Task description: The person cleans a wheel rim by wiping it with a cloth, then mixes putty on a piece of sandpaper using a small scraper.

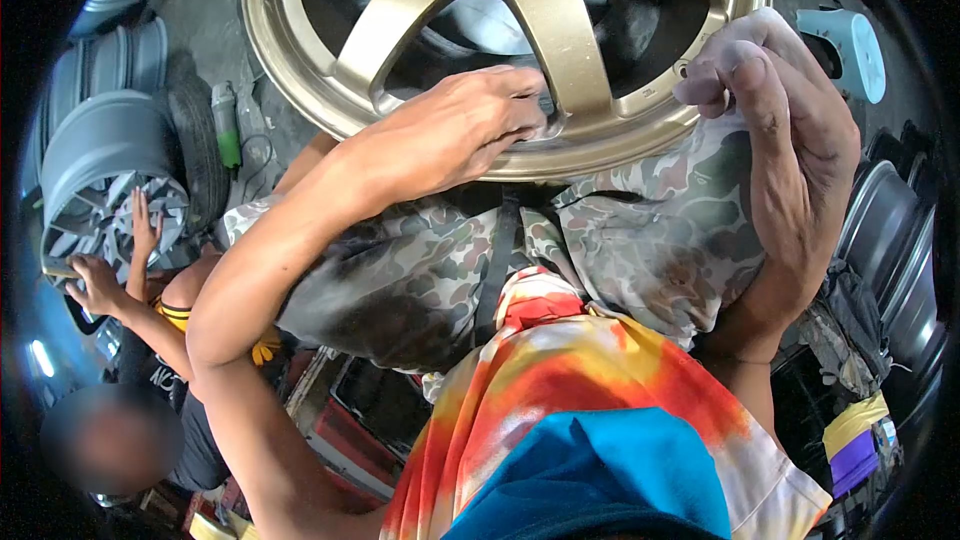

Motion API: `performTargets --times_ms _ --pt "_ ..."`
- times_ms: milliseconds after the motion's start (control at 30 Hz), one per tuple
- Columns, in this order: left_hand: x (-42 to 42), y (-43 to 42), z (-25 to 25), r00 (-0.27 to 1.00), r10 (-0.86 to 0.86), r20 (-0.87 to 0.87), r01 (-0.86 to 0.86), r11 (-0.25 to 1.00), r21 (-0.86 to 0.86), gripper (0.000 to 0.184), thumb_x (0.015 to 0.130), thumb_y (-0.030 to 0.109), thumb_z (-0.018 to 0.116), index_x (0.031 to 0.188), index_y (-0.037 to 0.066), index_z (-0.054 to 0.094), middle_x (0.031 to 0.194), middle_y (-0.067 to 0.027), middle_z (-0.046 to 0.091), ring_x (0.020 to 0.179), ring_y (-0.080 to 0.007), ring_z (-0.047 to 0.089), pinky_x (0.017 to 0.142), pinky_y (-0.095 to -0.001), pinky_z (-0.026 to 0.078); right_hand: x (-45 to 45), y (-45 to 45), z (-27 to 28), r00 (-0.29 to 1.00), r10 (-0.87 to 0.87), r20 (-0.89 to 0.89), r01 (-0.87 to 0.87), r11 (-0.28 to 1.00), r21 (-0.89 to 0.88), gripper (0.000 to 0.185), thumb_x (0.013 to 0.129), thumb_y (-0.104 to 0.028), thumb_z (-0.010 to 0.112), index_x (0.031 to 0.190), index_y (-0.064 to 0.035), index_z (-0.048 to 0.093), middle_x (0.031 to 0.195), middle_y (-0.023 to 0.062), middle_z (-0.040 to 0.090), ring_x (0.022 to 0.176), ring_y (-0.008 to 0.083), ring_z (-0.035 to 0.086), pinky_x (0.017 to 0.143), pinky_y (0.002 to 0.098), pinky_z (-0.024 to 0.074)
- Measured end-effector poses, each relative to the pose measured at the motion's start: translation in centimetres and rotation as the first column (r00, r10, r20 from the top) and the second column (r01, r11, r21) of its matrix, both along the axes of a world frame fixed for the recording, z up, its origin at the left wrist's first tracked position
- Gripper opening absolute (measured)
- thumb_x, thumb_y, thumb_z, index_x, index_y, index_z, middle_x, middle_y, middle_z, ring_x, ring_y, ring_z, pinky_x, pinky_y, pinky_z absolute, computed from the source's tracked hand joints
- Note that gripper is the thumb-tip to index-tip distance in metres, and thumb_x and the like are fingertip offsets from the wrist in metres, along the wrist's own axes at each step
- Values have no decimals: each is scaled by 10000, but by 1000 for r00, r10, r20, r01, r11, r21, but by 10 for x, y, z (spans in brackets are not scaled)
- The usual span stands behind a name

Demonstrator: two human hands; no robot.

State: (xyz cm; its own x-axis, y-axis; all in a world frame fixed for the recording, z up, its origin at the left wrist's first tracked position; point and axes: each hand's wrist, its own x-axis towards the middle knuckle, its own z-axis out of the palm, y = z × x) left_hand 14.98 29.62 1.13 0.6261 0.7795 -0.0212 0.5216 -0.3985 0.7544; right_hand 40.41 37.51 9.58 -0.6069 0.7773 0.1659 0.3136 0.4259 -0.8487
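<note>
A gold-coloured wheel rim (560, 15) with broad spokes lies face up over my knees, its top cut off by the view. My left hand (470, 125) reaches into the rim's lower edge, beside the base of a spoke. Its fingers are curled together, with a small greyish bit at the fingertips that I cannot name. Just off the rim's right edge is my right hand (785, 100), raised, with thumb and fingers drawn in. Pale dust coats its fingers. Whether anything is inside them is hidden.
Left of me a person (130, 310) has hands on a grey rim (110, 155). A green-and-grey power tool (226, 125) stands beside a tyre (193, 150). A light-blue plastic stool (855, 50) is at right, above stacked dark rims (890, 230).
</note>
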Motion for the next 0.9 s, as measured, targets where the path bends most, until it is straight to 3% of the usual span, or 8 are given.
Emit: performTargets --times_ms 167,233,333,433,500,700,900 --pt "3 4 6 998 -25 -57 23 999 -37 179 886 26 614 1038 -68 612 1066 -225 560 1016 -421 582 889 -487 485 2 1 2 997 55 54 -56 998 25 316 1064 -170 531 876 58 643 881 73 634 781 123 585 715 257 453" --pt "4 5 5 998 -38 -46 36 998 -58 177 883 17 616 1039 -67 613 1066 -225 559 1014 -421 582 881 -489 486 0 -2 3 998 -15 58 16 1000 -20 316 1067 -172 527 875 54 636 881 72 630 778 126 582 714 261 452" --pt "3 -1 -7 999 15 28 -16 999 33 186 873 13 626 1044 -63 621 1068 -226 560 1018 -423 579 877 -490 484 1 -2 3 999 -7 44 7 1000 -11 316 1065 -177 532 878 58 634 881 74 629 779 128 582 711 263 453" --pt "2 -5 -1 993 93 -73 -84 990 116 198 856 13 635 1041 -60 630 1053 -222 557 1012 -417 580 873 -486 491 4 3 -1 998 70 -7 -69 997 14 317 1064 -181 537 883 59 639 887 72 631 778 129 585 709 262 457" --pt "4 -6 6 994 66 -89 -74 994 -84 210 857 16 636 1053 -59 639 1094 -228 574 1041 -417 590 901 -480 500 7 5 -2 996 85 1 -85 996 33 318 1063 -182 539 885 60 644 888 74 630 777 128 585 707 261 456" --pt "5 -4 1 993 79 -88 -76 996 38 213 858 12 634 1059 -58 639 1128 -226 581 1065 -416 592 922 -478 502 5 3 -2 999 41 -7 -41 999 21 323 1061 -190 546 897 58 673 891 80 638 769 127 590 702 260 461" --pt "9 -1 6 989 45 -143 -52 998 -44 241 851 19 637 1076 -63 643 1180 -236 585 1101 -418 587 954 -469 498 4 -1 -2 1000 17 16 -17 1000 9 327 1060 -201 551 906 55 684 897 74 651 771 124 603 707 258 472"
